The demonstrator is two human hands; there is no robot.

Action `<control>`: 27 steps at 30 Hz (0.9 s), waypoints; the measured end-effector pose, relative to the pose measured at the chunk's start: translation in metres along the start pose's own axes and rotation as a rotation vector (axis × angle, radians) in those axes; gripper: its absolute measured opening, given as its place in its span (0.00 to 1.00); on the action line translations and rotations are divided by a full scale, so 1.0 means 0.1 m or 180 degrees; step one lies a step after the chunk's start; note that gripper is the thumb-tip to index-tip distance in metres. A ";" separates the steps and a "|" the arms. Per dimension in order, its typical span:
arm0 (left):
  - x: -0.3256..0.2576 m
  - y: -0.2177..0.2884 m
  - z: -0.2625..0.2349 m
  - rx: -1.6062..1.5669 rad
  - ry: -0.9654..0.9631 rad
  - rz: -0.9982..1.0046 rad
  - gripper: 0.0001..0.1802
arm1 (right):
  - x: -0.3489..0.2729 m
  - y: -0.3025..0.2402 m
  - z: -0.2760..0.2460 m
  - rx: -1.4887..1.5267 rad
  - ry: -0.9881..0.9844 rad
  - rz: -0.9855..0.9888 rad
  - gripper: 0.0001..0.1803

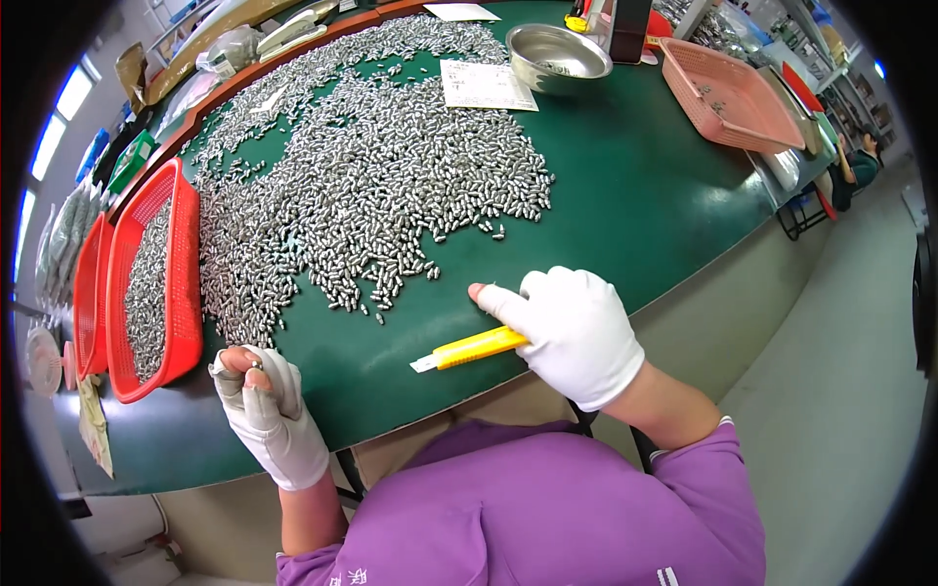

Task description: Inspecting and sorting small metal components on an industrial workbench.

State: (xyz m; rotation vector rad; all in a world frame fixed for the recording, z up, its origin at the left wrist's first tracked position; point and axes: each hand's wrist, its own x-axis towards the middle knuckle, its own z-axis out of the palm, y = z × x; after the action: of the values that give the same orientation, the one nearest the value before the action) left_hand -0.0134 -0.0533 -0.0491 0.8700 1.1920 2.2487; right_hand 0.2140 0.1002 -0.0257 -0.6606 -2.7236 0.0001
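My right hand [576, 337], in a white glove with a bare thumb tip, is closed round a yellow utility knife [481, 348]. Its blade sticks out to the left above the green table [391, 376]. At the table's near left, my left hand [264, 405] wears a white glove with bare fingertips. Thumb and finger pinch a small metal part [257, 365], mostly hidden by the fingertips. Beyond both hands spreads a wide heap of small silvery metal parts [381, 176], with a few strays along its near edge.
A red plastic basket [184, 283] of similar parts stands at the left, beside another red basket [90, 293]. At the back are a steel bowl [532, 76] and a paper sheet [484, 86]. A pink basket [718, 127] sits at the far right. Another person [860, 171] sits beyond it.
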 end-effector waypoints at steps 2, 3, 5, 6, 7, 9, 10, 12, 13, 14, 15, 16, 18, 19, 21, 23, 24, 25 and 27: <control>0.01 0.01 0.01 -0.0001 0.0009 -0.0017 0.06 | 0.02 0.00 -0.01 -0.0054 -0.0021 -0.0100 0.22; 0.02 0.00 0.01 -0.0010 0.0029 -0.0041 0.06 | 0.01 0.01 -0.02 -0.0066 -0.0019 -0.0080 0.22; 0.04 -0.02 0.04 -0.0018 -0.0017 -0.0067 0.06 | -0.04 0.06 -0.07 -0.0214 -0.0136 0.0089 0.20; 0.04 -0.01 0.05 -0.0002 -0.0037 -0.0068 0.06 | -0.09 0.12 -0.11 -0.0290 -0.0141 0.0219 0.19; 0.04 0.00 0.04 -0.0038 -0.0045 -0.0074 0.07 | -0.15 0.20 -0.14 -0.0346 -0.0149 0.0328 0.18; 0.03 0.02 -0.01 -0.0083 -0.0059 -0.0083 0.07 | -0.33 0.40 -0.20 -0.0495 -0.0072 0.0912 0.17; 0.03 0.02 -0.03 -0.0138 -0.0076 -0.0100 0.07 | -0.46 0.51 -0.29 -0.0574 -0.0123 0.1289 0.17; 0.03 0.06 -0.04 -0.0215 -0.0098 -0.0129 0.08 | -0.73 0.76 -0.46 -0.0875 -0.0168 0.2384 0.12; 0.05 0.07 -0.02 -0.0348 -0.0176 -0.0166 0.08 | -0.94 0.91 -0.56 -0.1205 -0.0086 0.2665 0.11; 0.07 0.09 0.00 -0.0473 -0.0256 -0.0196 0.08 | -1.12 1.07 -0.67 -0.1567 -0.0340 0.3102 0.10; 0.10 0.13 0.02 -0.0630 -0.0279 -0.0213 0.07 | -1.21 1.19 -0.71 -0.1567 -0.0228 0.3412 0.10; 0.12 0.14 0.01 -0.0753 -0.0345 -0.0256 0.07 | -1.27 1.31 -0.73 -0.1577 -0.0110 0.3716 0.10; 0.16 0.15 0.05 -0.0956 -0.0436 -0.0328 0.06 | -1.32 1.47 -0.68 -0.1612 0.0170 0.3750 0.13; 0.16 0.17 0.04 -0.0963 -0.0437 -0.0314 0.06 | -1.19 1.44 -0.66 -0.1499 0.0225 0.3830 0.15; 0.17 0.19 -0.02 -0.0970 -0.0429 -0.0438 0.09 | -0.98 1.39 -0.53 -0.0916 0.0710 0.3430 0.21; 0.17 0.21 -0.07 -0.1067 -0.0415 -0.0479 0.08 | -0.70 1.36 -0.36 -0.0085 0.0929 0.2919 0.14; 0.18 0.21 -0.11 -0.1117 -0.0401 -0.0482 0.07 | -0.60 1.38 -0.23 0.0488 0.1177 0.2556 0.12; 0.19 0.20 -0.12 -0.1165 -0.0403 -0.0491 0.07 | -0.48 1.41 -0.14 0.0008 0.1152 0.2052 0.13; 0.19 0.22 -0.13 -0.1107 -0.0373 -0.0424 0.06 | -0.30 1.35 -0.11 -0.0253 0.0637 0.1843 0.20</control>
State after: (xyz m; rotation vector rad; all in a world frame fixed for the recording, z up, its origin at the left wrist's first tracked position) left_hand -0.0380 -0.0602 -0.0298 0.7486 0.7516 2.1744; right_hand 0.3032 0.2066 -0.0359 -1.3666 -2.2639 -0.0336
